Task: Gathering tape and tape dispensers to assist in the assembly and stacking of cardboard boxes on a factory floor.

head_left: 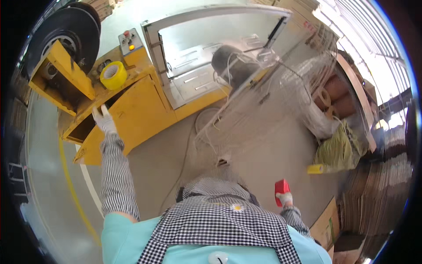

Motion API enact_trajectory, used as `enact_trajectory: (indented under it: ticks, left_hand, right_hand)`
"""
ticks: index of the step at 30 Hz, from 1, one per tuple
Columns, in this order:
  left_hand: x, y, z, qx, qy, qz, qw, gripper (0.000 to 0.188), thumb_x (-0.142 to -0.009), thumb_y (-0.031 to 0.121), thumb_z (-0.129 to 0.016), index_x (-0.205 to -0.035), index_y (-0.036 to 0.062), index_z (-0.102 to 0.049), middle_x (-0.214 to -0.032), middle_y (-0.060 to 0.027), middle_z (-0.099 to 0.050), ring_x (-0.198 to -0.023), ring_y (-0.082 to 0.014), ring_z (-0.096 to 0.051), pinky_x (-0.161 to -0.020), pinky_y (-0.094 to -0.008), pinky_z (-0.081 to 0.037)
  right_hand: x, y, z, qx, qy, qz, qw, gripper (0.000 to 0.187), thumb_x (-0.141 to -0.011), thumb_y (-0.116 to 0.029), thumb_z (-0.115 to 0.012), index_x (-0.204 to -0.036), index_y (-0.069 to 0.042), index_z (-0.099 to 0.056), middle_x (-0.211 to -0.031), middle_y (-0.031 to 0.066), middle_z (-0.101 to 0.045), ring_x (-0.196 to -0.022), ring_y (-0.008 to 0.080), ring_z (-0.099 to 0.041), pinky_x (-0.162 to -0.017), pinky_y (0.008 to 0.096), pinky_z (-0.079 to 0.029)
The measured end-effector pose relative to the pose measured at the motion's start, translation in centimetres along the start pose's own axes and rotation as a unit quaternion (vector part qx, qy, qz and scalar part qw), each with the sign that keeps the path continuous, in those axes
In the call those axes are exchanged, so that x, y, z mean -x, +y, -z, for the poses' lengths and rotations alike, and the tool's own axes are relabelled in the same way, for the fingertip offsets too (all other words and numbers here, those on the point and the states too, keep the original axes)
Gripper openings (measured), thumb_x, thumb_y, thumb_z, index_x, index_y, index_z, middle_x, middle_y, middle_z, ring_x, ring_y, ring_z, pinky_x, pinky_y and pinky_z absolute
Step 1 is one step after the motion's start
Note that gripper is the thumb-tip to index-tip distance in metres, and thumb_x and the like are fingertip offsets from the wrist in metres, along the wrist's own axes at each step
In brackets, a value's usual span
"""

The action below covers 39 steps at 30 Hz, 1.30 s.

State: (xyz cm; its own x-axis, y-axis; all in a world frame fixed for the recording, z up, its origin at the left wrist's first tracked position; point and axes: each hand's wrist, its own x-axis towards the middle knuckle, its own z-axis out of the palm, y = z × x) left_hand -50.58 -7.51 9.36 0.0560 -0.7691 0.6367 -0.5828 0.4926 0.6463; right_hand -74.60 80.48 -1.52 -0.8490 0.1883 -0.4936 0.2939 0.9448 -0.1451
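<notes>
My left hand (104, 121), in a white glove, reaches to the top edge of a yellow cabinet door (132, 116) that hangs ajar. Its fingers are spread and appear to touch the edge. A wide roll of yellow tape (113, 75) sits on the cabinet top just beyond them. Low on the right, away from the cabinet, my gloved right hand (285, 199) is closed around a red, block-shaped object (282, 187); its exact kind is unclear.
A control box (131, 42) with buttons, a yellow bracket (61, 79) and black wheels (66, 37) stand at the cabinet. A metal frame (220, 13) rises behind. Clear plastic film (307, 88) hangs right, near a green sack (337, 147) and stacked cardboard (373, 189). A cable crosses the floor.
</notes>
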Motion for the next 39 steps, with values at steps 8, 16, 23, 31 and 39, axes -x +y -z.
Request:
enact_trajectory:
  ticks: [8,16,23,31,39]
  left_hand:
    - [19.2,-14.1,21.7,0.095,-0.174,0.482,0.853,0.043,-0.096,0.03,-0.053,-0.129,0.0021,-0.055,-0.116,-0.0126,-0.064,-0.101,-0.0219,-0.059,-0.09,-0.0317,-0.046]
    - [21.8,-22.5,28.3,-0.059,-0.061,0.524,0.847,0.045,-0.094,0.036,-0.055,-0.121,0.0013,-0.06,-0.103,-0.0131,-0.067,-0.086,-0.0283,-0.064,-0.077,-0.0421,-0.052]
    - [26.4,-20.0,11.3,0.031,-0.457,0.441,0.771,0.041,-0.096,0.035,-0.046,-0.122,0.0057,-0.059,-0.106,-0.0102,-0.067,-0.092,-0.0226,-0.062,-0.079,-0.0388,-0.052]
    - [40.9,12.7,3.4,-0.102,-0.804,-0.013,0.585,0.048,-0.088,0.043,-0.059,-0.116,0.0048,-0.065,-0.116,-0.0173,-0.066,-0.111,-0.0302,-0.061,-0.096,-0.0363,-0.046]
    - [52.2,51.7,5.7,0.238,-0.92,-0.021,0.309,0.047,-0.09,0.028,-0.066,-0.127,0.0015,-0.057,-0.12,-0.0122,-0.063,-0.113,-0.0221,-0.057,-0.097,-0.0343,-0.046]
  right_hand:
    - [-3.5,-8.1,-2.6,0.074,-0.071,0.028,0.994,0.063,-0.068,-0.043,-0.076,-0.112,0.001,-0.065,-0.113,0.0217,-0.066,-0.108,0.0321,-0.064,-0.09,0.0393,-0.051]
    - [-2.1,-2.0,-0.2,0.038,-0.051,-0.052,0.997,0.059,-0.066,-0.037,-0.077,-0.11,0.001,-0.066,-0.106,0.0211,-0.068,-0.102,0.0295,-0.066,-0.084,0.0384,-0.053]
    - [4.2,17.7,-6.9,-0.184,-0.016,-0.221,0.958,0.054,-0.072,-0.024,-0.08,-0.116,0.0,-0.061,-0.104,0.0141,-0.069,-0.091,0.0278,-0.067,-0.079,0.0402,-0.053]
    - [6.6,11.0,-2.2,-0.601,-0.027,-0.083,0.794,0.047,-0.081,-0.025,-0.075,-0.12,-0.003,-0.061,-0.101,0.0059,-0.067,-0.091,0.0184,-0.062,-0.082,0.0338,-0.05]
    - [11.0,10.7,19.6,-0.589,0.102,0.138,0.79,0.043,-0.074,-0.02,-0.079,-0.113,-0.007,-0.065,-0.1,0.0044,-0.068,-0.093,0.0174,-0.063,-0.083,0.0321,-0.051]
